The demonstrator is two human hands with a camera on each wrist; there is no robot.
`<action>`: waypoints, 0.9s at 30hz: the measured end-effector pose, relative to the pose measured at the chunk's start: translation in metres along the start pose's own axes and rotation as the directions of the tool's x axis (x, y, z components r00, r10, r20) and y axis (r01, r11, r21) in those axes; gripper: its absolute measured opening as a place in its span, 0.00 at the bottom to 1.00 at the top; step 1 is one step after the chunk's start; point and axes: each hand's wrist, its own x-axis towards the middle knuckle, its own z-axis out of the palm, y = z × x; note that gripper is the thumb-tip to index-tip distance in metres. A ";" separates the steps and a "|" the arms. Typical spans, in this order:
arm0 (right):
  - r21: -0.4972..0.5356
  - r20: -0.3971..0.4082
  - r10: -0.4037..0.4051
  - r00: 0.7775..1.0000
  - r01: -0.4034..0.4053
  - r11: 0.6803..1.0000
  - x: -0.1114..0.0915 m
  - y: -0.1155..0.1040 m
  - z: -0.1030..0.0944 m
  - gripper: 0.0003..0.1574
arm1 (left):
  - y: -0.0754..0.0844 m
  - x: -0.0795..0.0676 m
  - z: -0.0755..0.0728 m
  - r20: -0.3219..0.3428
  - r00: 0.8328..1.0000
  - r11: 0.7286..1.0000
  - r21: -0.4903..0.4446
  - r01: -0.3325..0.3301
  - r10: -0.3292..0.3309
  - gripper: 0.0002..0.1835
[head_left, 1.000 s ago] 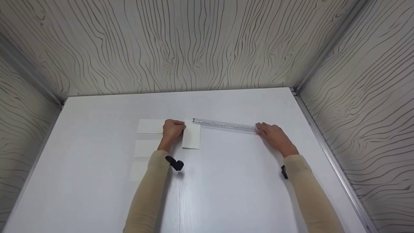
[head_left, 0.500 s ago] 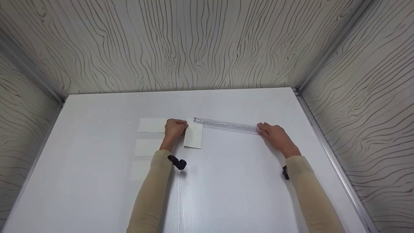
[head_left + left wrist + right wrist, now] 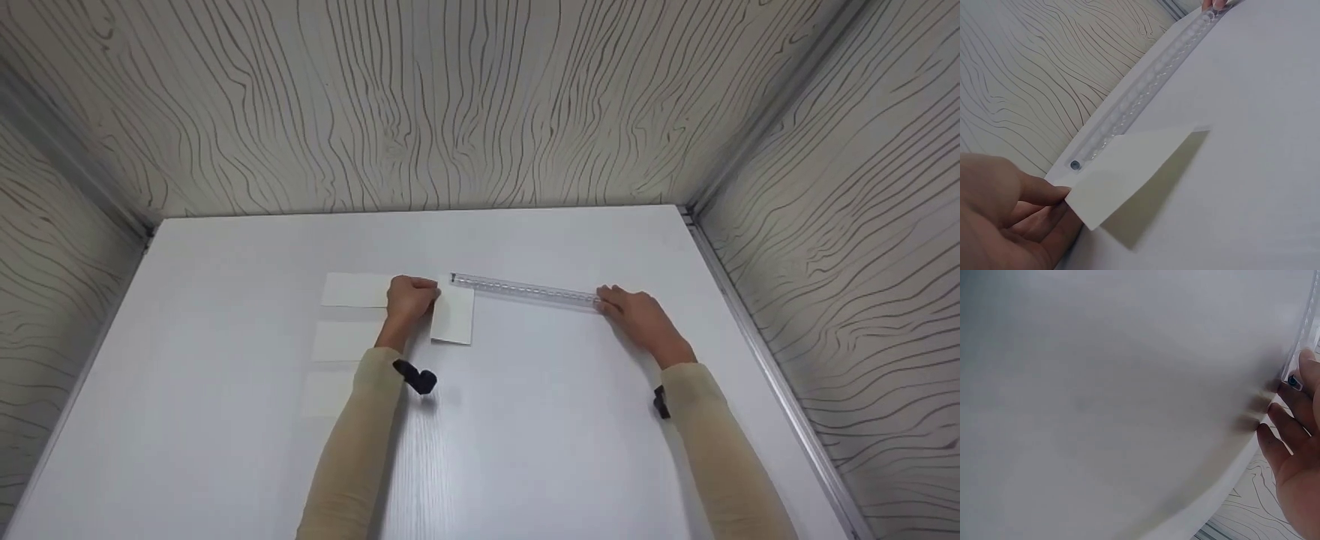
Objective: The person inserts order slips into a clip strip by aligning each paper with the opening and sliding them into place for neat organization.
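Left hand [image 3: 409,298] pinches card [image 3: 453,319] edge, right hand [image 3: 636,315] pinches ruler [image 3: 525,290] end; light, even finger pressure should avoid creasing or skewing.

I see the left hand [image 3: 409,296] has slid a little to the right. The pale card [image 3: 453,316] it pinches has gone the same way, a bit further along the clear ruler [image 3: 525,289]. The left sleeve [image 3: 360,435] has moved over too, so more of the middle flat card [image 3: 346,341] shows.
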 end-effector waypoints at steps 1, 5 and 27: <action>0.000 -0.001 -0.001 1.000 0.001 1.000 0.000 0.000 0.000 0.32 | 0.000 0.000 0.001 0.001 1.000 1.000 0.000 -0.002 0.002 0.14; -0.006 -0.011 0.002 1.000 -0.002 1.000 0.001 0.001 0.000 0.32 | 0.001 -0.001 0.003 -0.002 1.000 1.000 -0.005 -0.004 0.004 0.14; -0.015 0.004 0.031 1.000 -0.031 0.999 0.002 -0.001 0.000 0.33 | 0.006 -0.005 0.008 0.027 1.000 1.000 -0.013 0.012 -0.011 0.13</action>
